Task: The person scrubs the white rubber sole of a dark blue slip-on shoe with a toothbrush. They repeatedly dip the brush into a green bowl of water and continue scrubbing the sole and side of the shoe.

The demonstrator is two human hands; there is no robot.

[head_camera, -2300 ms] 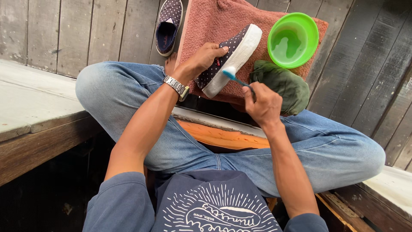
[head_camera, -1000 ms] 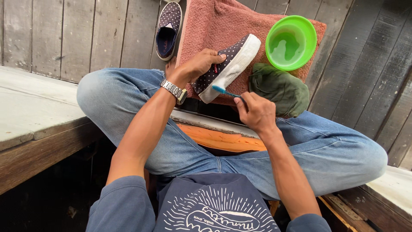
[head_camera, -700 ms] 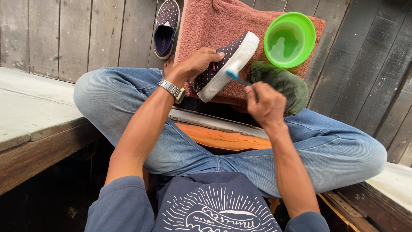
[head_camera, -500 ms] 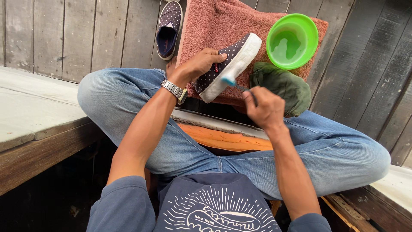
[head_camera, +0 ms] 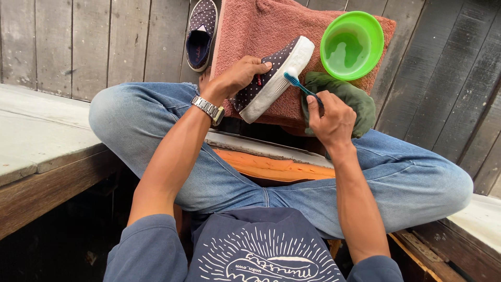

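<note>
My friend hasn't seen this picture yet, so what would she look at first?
Probably the bright green bowl with liquid in it, on the pink towel at the top. Next, in the middle, the left hand holds a dark polka-dot shoe on its side while the right hand presses a blue toothbrush to its white sole. The other shoe lies on the wooden planks at the top, beside the towel.

Right hand slid back toward the shoe after lifting away; small blue-bristled toothbrush returned to the white rubber sole edge of the dark polka-dot canvas slip-on shoe, bristles touching near the toe.
</note>
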